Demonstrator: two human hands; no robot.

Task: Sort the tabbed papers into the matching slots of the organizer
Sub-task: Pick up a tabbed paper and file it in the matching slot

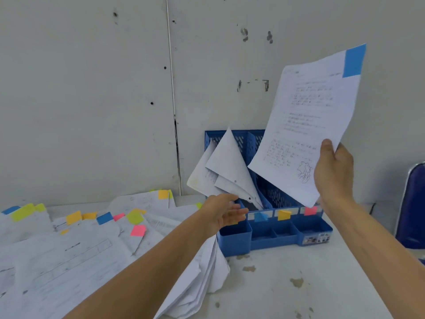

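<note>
- Above the organizer [273,241], a blue-tabbed sheet [305,125] is held up by the right hand [333,173], with thumb and fingers pinched on its lower edge.
- At the organizer's front left corner, the left hand [224,211] is stretched out with fingers nearly straight. Nothing is gripped, and blur is noted.
- Step judged: filing this sheet. It is to be lowered into the slot [269,196] behind the blue label [261,216].
- Left of the organizer, unsorted papers [76,249] are seen piled.
- Leftmost label is covered by the left hand; the print on the sheet cannot be read.
</note>
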